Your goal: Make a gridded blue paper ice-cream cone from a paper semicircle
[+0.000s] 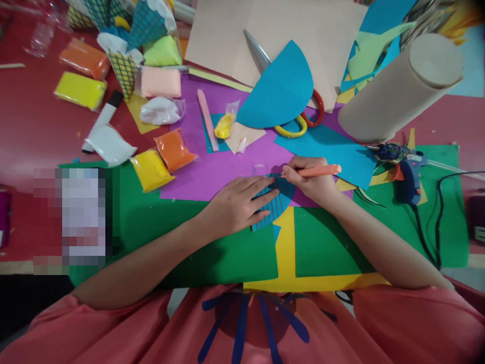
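Observation:
My left hand (237, 205) lies flat with its fingers spread, pressing on a curved blue paper piece (286, 194) marked with dark parallel lines. In my right hand (316, 184) is an orange pen (322, 171), its tip end near the upper right edge of that blue piece. Fingers of the left hand cover part of the lines. Just beyond the hands, another blue paper cutout (282, 91) rests over a pair of scissors (317, 108) with red and yellow handles. A pink pen (208, 120) lies to the left of them.
Packets of coloured clay, such as an orange one (175, 150), and patterned paper cones (123, 65) crowd the upper left. A beige paper cylinder (397, 91) stands at the right, with a blue glue gun (411, 177) and its black cord nearby. Green sheets (326, 242) cover the front.

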Available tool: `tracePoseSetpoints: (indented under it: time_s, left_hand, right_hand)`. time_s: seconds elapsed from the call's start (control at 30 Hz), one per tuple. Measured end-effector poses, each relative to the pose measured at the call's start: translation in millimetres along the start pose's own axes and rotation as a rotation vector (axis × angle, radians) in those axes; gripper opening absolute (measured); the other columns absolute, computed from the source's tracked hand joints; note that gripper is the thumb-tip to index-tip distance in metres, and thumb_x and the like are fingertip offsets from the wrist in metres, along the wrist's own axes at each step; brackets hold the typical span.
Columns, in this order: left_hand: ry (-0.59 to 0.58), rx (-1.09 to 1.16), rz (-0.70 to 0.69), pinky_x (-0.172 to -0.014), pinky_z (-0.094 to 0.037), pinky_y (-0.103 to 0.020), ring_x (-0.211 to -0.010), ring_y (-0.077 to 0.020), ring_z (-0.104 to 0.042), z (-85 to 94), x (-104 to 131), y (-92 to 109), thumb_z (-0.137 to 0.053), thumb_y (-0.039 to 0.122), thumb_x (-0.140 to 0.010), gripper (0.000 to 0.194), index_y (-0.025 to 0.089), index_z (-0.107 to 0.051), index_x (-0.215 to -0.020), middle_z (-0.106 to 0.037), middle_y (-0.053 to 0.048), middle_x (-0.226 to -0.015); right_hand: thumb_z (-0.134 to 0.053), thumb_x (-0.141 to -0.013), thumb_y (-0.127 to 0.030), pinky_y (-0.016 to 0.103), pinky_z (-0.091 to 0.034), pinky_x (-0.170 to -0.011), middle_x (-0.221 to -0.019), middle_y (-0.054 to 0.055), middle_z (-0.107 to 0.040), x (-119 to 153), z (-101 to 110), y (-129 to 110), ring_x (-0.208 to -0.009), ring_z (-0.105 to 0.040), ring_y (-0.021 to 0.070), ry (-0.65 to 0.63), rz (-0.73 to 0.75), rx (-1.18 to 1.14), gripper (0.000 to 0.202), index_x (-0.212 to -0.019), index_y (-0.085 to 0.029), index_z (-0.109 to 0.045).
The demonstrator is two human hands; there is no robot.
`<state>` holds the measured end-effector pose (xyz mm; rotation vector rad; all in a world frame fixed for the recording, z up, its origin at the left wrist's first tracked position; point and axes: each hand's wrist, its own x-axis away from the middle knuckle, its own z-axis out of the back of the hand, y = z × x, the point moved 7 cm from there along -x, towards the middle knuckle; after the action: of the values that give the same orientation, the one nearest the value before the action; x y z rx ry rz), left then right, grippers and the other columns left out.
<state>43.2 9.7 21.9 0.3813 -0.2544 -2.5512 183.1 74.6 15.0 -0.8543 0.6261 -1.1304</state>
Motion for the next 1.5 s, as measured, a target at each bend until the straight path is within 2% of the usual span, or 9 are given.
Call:
tracePoseSetpoints:
  time_s: [0.33, 0.43, 0.57, 0.7, 1.0, 1.2, 1.33, 1.5]
  left_hand:
    - [-0.019, -0.010, 0.003, -0.095, -0.049, -0.042, -0.121, -0.0284, -0.057, -0.6, 0, 0, -0.042, 0.037, -0.100, 0.040, 0.016, -0.058, -0.130, -0.057, -0.016, -0.135]
    - [-0.017, -0.012, 0.002, -0.095, -0.050, -0.042, -0.121, -0.0281, -0.057, -0.4, 0, 0, -0.042, 0.036, -0.100, 0.039, 0.016, -0.058, -0.129, -0.058, -0.016, -0.134]
    - [0.007, -0.025, -0.002, -0.096, -0.050, -0.041, -0.122, -0.0273, -0.057, 1.7, 0, 0, -0.045, 0.034, -0.099, 0.038, 0.015, -0.059, -0.128, -0.059, -0.016, -0.133]
    - [0.012, -0.058, 0.061, -0.100, -0.047, -0.042, -0.126, -0.0283, -0.054, 1.9, 0, -5, -0.043, 0.034, -0.099, 0.040, 0.013, -0.056, -0.132, -0.057, -0.017, -0.136]
    - [0.040, -0.096, 0.068, -0.099, -0.047, -0.042, -0.126, -0.0302, -0.055, 3.7, 0, -6, -0.043, 0.035, -0.099, 0.041, 0.011, -0.056, -0.131, -0.058, -0.017, -0.135]
    - [0.025, -0.101, 0.069, -0.100, -0.047, -0.042, -0.127, -0.0293, -0.054, 3.6, -1, -6, -0.042, 0.034, -0.100, 0.042, 0.011, -0.055, -0.132, -0.057, -0.017, -0.135]
    - [0.042, -0.102, 0.061, -0.099, -0.047, -0.042, -0.126, -0.0294, -0.054, 4.3, -1, -5, -0.042, 0.035, -0.100, 0.042, 0.010, -0.056, -0.131, -0.058, -0.017, -0.134]
    - [0.055, -0.107, 0.060, -0.100, -0.047, -0.041, -0.125, -0.0296, -0.055, 4.0, -1, -5, -0.041, 0.036, -0.100, 0.043, 0.010, -0.056, -0.130, -0.059, -0.017, -0.134]
  right_hand:
    - [-0.050, -0.081, -0.022, 0.025, -0.028, -0.050, -0.050, -0.004, -0.044, 1, -4, -5, -0.049, -0.037, 0.0072, -0.091, 0.016, -0.027, 0.030, -0.053, -0.019, -0.041]
    - [-0.051, -0.079, -0.021, 0.024, -0.029, -0.049, -0.050, -0.003, -0.046, 0, -6, -4, -0.049, -0.037, 0.0072, -0.125, -0.007, -0.098, 0.030, -0.052, -0.019, -0.040]
    - [-0.051, -0.081, -0.024, 0.024, -0.035, -0.049, -0.053, -0.002, -0.053, 0, 3, -2, -0.049, -0.044, 0.0079, -0.019, -0.058, -0.296, 0.028, -0.054, -0.019, -0.047]
    - [-0.058, -0.083, -0.028, 0.024, -0.037, -0.048, -0.058, -0.002, -0.057, 2, 10, 1, -0.049, -0.050, 0.0087, 0.102, -0.079, -0.379, 0.019, -0.067, -0.019, -0.056]
    - [-0.058, -0.082, -0.027, 0.024, -0.032, -0.049, -0.055, -0.002, -0.051, 2, 5, -3, -0.050, -0.043, 0.0080, 0.058, 0.026, -0.093, 0.026, -0.060, -0.019, -0.048]
    - [-0.057, -0.082, -0.028, 0.024, -0.031, -0.048, -0.055, -0.002, -0.052, 0, 3, -2, -0.051, -0.043, 0.0082, 0.055, 0.028, -0.070, 0.025, -0.060, -0.019, -0.048]
    - [-0.056, -0.082, -0.026, 0.024, -0.031, -0.049, -0.053, -0.003, -0.048, 0, 1, -3, -0.050, -0.042, 0.0080, 0.026, 0.056, -0.081, 0.029, -0.057, -0.020, -0.043]
    - [-0.054, -0.079, -0.025, 0.024, -0.028, -0.047, -0.050, -0.004, -0.045, 0, -2, -4, -0.048, -0.039, 0.0077, -0.025, 0.020, -0.081, 0.027, -0.056, -0.020, -0.041]
